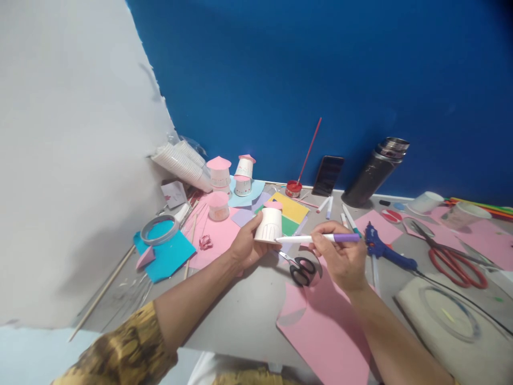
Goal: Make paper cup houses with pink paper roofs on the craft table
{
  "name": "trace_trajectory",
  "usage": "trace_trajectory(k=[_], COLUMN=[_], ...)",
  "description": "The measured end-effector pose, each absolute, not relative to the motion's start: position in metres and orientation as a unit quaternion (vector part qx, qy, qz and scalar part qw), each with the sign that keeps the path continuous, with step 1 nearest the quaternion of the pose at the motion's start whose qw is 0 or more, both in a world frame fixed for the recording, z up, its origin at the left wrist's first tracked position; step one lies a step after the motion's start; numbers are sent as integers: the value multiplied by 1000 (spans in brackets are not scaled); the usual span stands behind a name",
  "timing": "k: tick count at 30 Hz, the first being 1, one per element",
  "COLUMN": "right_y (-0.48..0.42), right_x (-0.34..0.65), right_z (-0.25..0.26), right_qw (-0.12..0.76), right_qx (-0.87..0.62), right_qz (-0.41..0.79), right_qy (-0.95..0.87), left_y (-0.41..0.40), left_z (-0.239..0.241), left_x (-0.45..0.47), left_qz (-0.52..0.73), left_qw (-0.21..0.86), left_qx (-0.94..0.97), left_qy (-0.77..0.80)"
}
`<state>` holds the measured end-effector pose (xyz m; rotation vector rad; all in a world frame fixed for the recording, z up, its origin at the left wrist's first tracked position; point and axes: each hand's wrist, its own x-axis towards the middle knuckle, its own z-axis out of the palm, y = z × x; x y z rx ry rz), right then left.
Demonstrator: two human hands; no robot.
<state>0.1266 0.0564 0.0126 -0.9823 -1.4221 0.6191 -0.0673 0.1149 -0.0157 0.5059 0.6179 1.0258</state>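
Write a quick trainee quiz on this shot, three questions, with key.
1. True or false: the right hand holds scissors.
2. Pick one. From the wearer's view, the glue gun lies: A) left of the left hand; B) between the hands; C) right of the right hand.
3. Fill in: the tip of the marker points toward the ____ in the left hand.

Key: 1. False, it holds the marker. 2. C. 3. Cup.

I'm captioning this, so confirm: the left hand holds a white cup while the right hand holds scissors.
Wrong tool: the head view shows the right hand holding a purple-ended marker; the left hand does hold a white cup.
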Motion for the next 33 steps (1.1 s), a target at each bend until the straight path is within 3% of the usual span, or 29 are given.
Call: trace_trajectory(k=[7,14,33], right_y=[60,55,57], right_x=[127,128,127], right_z=[12,14,16], right_qw=[630,612,628], right_qx=[-432,-430,-422], right_qz=[218,260,223], right_qy=[-607,-610,-614], left_y=[116,116,112], left_z=[-17,-16,-14], left_x=[-69,-70,-68], left_qz=[464,463,455], left_qw=[814,818,817], left_qx=[244,234,248], left_qy=[252,249,254])
